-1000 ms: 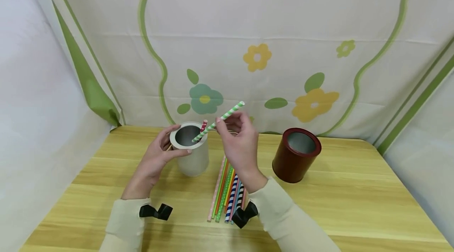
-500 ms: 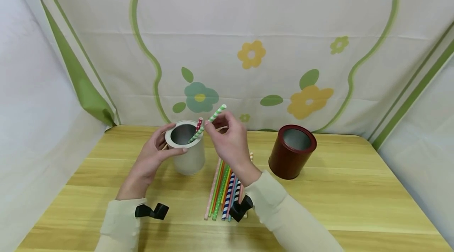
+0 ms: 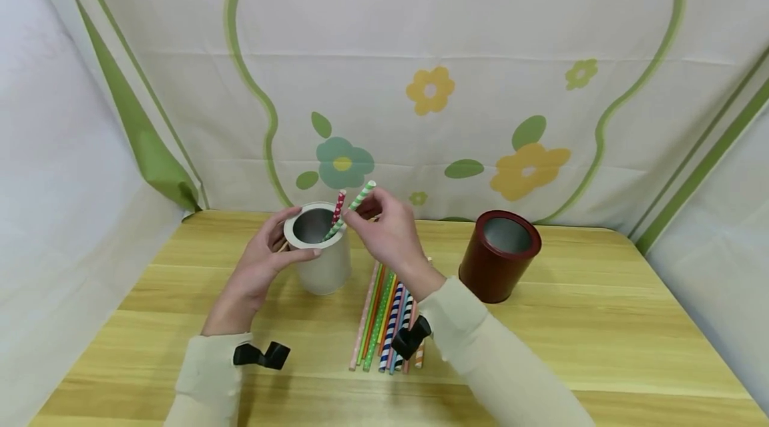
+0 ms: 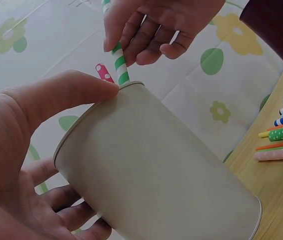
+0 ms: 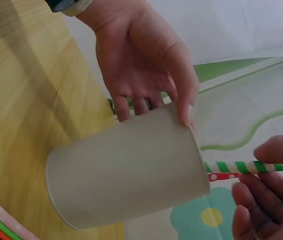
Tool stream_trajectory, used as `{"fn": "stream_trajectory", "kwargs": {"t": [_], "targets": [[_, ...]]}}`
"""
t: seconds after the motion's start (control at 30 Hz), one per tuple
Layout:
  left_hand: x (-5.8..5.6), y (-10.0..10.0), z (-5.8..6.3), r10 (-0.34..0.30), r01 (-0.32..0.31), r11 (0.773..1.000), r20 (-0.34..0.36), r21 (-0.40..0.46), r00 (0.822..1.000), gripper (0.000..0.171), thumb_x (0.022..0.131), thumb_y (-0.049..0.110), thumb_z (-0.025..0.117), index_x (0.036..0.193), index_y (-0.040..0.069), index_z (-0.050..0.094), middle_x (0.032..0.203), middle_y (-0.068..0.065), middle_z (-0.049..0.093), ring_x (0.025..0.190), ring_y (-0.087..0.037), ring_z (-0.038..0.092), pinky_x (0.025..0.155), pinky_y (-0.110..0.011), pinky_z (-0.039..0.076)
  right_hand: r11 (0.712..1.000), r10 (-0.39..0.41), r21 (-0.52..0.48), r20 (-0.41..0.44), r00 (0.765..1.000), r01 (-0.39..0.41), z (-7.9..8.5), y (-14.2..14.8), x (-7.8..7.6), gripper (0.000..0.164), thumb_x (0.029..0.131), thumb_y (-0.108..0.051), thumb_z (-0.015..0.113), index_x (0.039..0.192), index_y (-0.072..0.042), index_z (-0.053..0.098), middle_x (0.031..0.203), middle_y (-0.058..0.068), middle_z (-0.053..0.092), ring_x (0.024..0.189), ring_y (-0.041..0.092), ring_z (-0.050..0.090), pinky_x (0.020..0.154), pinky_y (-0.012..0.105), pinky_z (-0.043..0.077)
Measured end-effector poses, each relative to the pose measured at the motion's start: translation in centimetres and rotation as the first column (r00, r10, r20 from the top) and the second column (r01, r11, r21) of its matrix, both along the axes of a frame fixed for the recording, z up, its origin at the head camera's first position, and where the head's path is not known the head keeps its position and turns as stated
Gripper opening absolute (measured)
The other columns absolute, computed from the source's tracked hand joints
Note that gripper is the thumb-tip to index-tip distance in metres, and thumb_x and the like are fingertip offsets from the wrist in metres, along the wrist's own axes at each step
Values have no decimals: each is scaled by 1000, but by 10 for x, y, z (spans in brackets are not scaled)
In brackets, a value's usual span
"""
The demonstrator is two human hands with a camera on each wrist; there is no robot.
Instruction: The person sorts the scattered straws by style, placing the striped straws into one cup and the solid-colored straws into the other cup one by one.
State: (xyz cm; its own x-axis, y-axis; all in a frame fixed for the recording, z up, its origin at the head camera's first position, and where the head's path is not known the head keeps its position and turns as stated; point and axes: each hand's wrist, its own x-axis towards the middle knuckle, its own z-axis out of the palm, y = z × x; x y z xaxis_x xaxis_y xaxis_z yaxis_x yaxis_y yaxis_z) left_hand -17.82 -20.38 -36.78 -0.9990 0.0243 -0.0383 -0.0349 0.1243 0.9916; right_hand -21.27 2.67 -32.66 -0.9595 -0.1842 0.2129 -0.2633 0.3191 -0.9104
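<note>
My left hand holds the white can from its left side, thumb across the front near the rim and fingers behind. My right hand pinches a green-and-white striped paper straw between thumb and fingers. The straw leans, its lower end inside the can's mouth and its upper end sticking up to the right. Beside it a red straw with white dots stands in the can. In the left wrist view both straws rise behind the can's rim, the striped straw nearer my thumb.
A bundle of several colourful paper straws lies on the wooden table, below my right wrist. To the right stands a dark red can, its mouth open upward. A flowered cloth hangs behind the table.
My right hand has moved left and slightly down with the striped straw, whose lower end now sits deeper in the white can. My left hand keeps its hold on the can.
</note>
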Motion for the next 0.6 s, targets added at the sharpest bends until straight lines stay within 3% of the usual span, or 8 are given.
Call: {"fn": "stream_trajectory", "kwargs": {"t": [0.13,0.33,0.6], "targets": [[0,0,-1,-6,6,1000,-2,8,1000,92,92,9,83,169,20,33,173,-7,39,162,-32,31,127,-55,30,991,74,108,25,997,-77,10,2,-8,17,97,-25,79,107,-12,73,103,4,76,95,20,70,83,34,60],[-1,0,-2,-7,7,1000,-4,11,1000,92,92,8,82,169,19,33,174,-7,38,163,-33,29,127,-55,29,950,148,258,115,982,-173,23,4,-22,15,94,-26,83,102,-16,77,96,2,76,89,18,70,75,30,56],[0,0,-2,-2,2,1000,6,15,1000,92,92,8,82,169,18,32,174,-7,38,162,-32,30,127,-54,30,921,200,288,224,954,-261,27,5,-32,10,92,-23,84,99,-18,80,98,2,77,85,18,73,75,30,55]]}}
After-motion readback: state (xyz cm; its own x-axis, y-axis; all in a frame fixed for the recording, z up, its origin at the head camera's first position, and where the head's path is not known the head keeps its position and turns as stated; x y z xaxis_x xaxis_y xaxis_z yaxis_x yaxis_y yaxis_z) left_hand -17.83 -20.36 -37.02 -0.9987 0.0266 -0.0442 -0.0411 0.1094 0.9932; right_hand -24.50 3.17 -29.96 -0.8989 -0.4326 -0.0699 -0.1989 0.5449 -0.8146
